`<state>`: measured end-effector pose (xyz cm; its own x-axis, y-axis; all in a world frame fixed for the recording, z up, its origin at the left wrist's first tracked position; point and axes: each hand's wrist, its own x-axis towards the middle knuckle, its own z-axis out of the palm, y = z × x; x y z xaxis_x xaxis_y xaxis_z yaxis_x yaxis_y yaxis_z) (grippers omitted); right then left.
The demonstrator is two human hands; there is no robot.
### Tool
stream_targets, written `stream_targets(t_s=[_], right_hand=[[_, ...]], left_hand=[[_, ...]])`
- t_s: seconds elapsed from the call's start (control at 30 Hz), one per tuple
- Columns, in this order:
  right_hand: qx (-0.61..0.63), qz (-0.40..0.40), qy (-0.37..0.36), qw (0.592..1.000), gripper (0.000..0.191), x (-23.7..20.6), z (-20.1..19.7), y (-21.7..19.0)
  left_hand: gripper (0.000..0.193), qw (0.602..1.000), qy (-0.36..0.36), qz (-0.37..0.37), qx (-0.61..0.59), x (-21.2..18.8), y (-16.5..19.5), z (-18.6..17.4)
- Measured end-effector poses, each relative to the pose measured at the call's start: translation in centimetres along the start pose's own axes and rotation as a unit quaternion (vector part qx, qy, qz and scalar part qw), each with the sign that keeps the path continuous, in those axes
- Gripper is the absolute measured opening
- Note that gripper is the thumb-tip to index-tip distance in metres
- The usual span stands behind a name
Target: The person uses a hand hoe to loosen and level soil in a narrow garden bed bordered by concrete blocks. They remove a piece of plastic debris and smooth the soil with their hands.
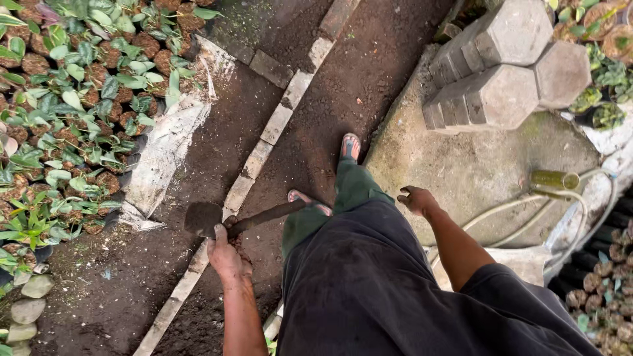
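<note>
— Over the row of bricks (264,142), what is that tool?

— It is a small hoe (227,219); its dark blade sits just left of the brick row, and its handle runs across the bricks to the right; it hangs low over the dirt path (369,72).

— Who has it?

— The left hand (226,254) has it; the fingers are wrapped tight around the handle close to the blade; the hand is right on top of the brick row.

— And the other hand?

— The right hand (415,200) is well to the right of the brick row; it holds nothing; the fingers are curled in a bit, loose, not a fist.

— What else is close by?

— Two feet in sandals (349,148) stand on the dirt just right of the bricks; the person wears green trousers (353,188) and a dark shirt (362,283).

— And further out?

— Left of the brick row lies a white sheet (161,155); past it are lots of little plants in pots (72,112); far right of the bricks is a stack of grey paving blocks (501,66) on a flat stone slab (475,165); a hose (560,188) curls there too; some smooth round stones (26,306) sit down in the left corner.
</note>
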<state>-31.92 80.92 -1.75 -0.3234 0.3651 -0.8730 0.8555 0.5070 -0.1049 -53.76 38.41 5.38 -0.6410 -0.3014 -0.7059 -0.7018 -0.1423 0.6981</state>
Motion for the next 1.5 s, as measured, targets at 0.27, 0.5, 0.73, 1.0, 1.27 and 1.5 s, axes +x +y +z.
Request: stream_targets(t_s=[0.27, 0.5, 0.73, 1.0, 1.27, 1.5], right_hand=[[-0.008, -0.066, 0.006, 0.998, 0.058, 7.4, -10.5, -4.3], [-0.002, -0.064, 0.032, 0.997, 0.059, 14.2, -21.0, -6.1], [0.026, -0.146, 0.120, 0.982, 0.053, 15.3, -21.7, -6.9], [-0.110, -0.111, 0.025, 0.987, 0.055, 12.0, -16.1, -4.8], [-0.207, -0.091, -0.036, 0.973, 0.060, 13.1, -19.0, -7.2], [-0.095, -0.187, 0.050, 0.976, 0.053, 17.1, -24.6, -14.2]], left_hand=[[0.030, 0.988, -0.005, 0.046, -0.147, 1.7, -0.5, 7.4], [0.033, 0.989, 0.046, 0.034, -0.133, -0.4, 2.7, 14.7], [0.032, 0.982, 0.021, 0.082, -0.168, -1.6, 4.0, 16.0], [0.030, 0.989, 0.022, 0.038, -0.141, -1.3, 1.8, 14.2], [0.031, 0.979, 0.041, 0.041, -0.193, -1.5, 1.1, 15.0], [0.031, 0.978, 0.047, 0.051, -0.196, -0.5, 2.5, 18.5]])
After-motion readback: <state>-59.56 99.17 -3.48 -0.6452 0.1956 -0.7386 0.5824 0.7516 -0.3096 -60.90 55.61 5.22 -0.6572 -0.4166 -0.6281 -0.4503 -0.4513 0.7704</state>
